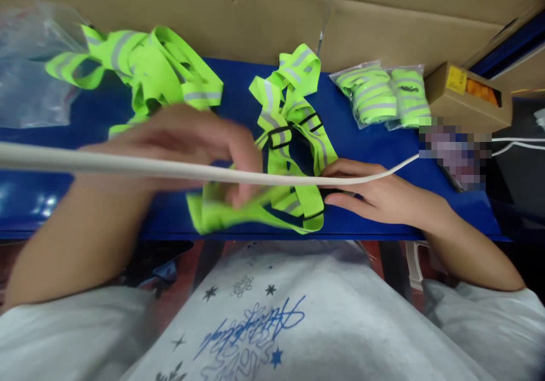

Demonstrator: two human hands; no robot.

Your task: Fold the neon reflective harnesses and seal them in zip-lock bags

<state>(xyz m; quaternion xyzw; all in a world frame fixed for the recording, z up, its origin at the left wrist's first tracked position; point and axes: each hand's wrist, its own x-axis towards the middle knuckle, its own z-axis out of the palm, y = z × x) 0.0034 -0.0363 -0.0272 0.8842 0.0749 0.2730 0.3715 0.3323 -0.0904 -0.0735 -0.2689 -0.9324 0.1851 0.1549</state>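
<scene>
A neon-yellow reflective harness (301, 199) with grey stripes and black buckles lies loosely spread on the blue table, in front of my body. My left hand (183, 142), smeared by motion, is closed with thumb and finger on a strap at the harness's near left side. At the right edge, my right hand (378, 196) pinches the harness near a dark part, partly hidden by the fingers. A white cable (289, 180) passes in front of both hands, close to the camera.
A heap of similar yellow reflective straps (149, 66) lies at the back left, beside clear plastic bags (38, 68). Bagged, folded straps (370, 94) lie at the back right, near a small cardboard box (472, 100) and a blurred-out phone-like object (457, 156). Brown cardboard (255, 17) lines the back.
</scene>
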